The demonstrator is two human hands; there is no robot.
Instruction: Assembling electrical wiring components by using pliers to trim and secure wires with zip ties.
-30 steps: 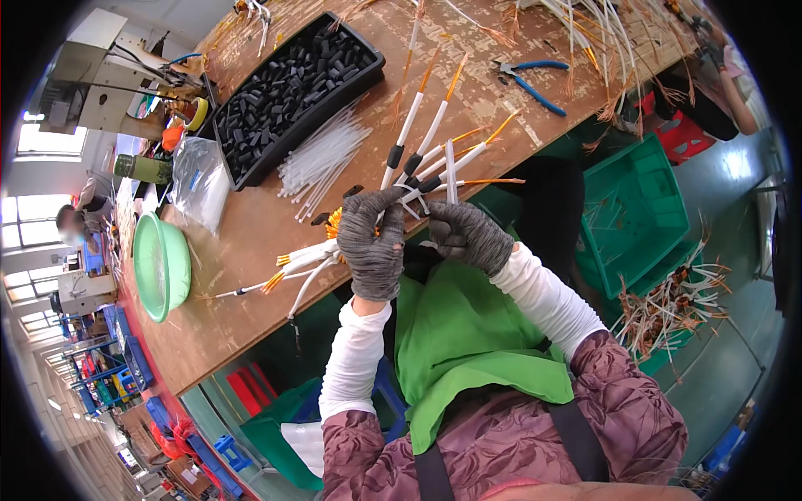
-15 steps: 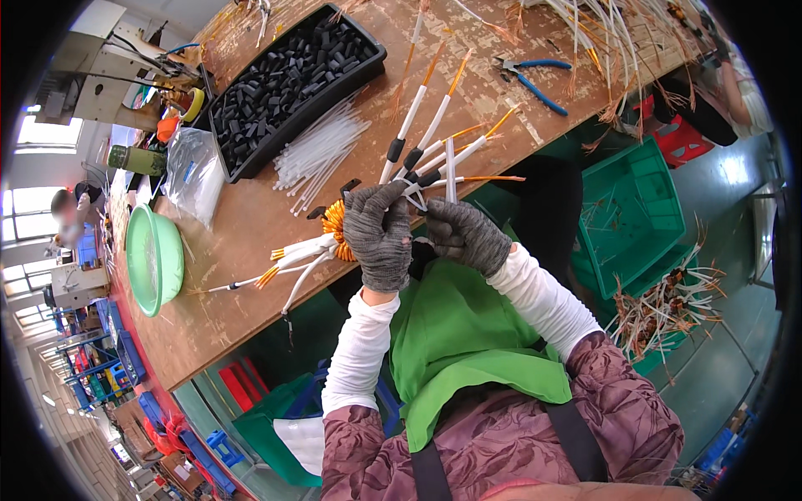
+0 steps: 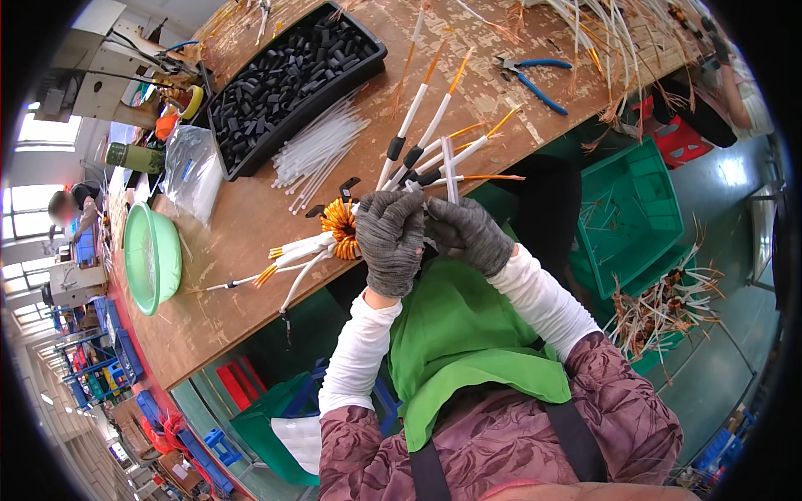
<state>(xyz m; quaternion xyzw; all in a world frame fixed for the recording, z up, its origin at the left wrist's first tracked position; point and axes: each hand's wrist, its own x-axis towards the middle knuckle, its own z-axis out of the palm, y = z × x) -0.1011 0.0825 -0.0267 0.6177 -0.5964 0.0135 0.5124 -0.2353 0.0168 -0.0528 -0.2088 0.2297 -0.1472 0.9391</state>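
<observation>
A copper-wound coil (image 3: 338,227) with white-sleeved leads lies near the table's front edge, to the left of my hands. Its leads (image 3: 418,125), some with black sleeves and bare orange-copper ends, fan out beyond my fingers. My left hand (image 3: 391,238), in a grey knit glove, is closed, fingertips pinched by the base of these leads around a white cable tie. Gloved as well, my right hand (image 3: 472,234) grips the same cable tie (image 3: 450,171), whose strip sticks up above the fingers. The point where the tie loops is partly hidden by my fingertips.
Loose white cable ties (image 3: 317,154) lie beside a black tray (image 3: 288,134) of short black sleeves. Blue-handled cutters (image 3: 543,83) rest farther back. A green basin (image 3: 167,259) stands left, green crates (image 3: 631,209) right. Wire bundles (image 3: 585,33) cover the far right table.
My left hand has shifted slightly right and down, its fingers drawn together close to the right hand. The cable tie's loop is now less visible. The right hand barely moves.
</observation>
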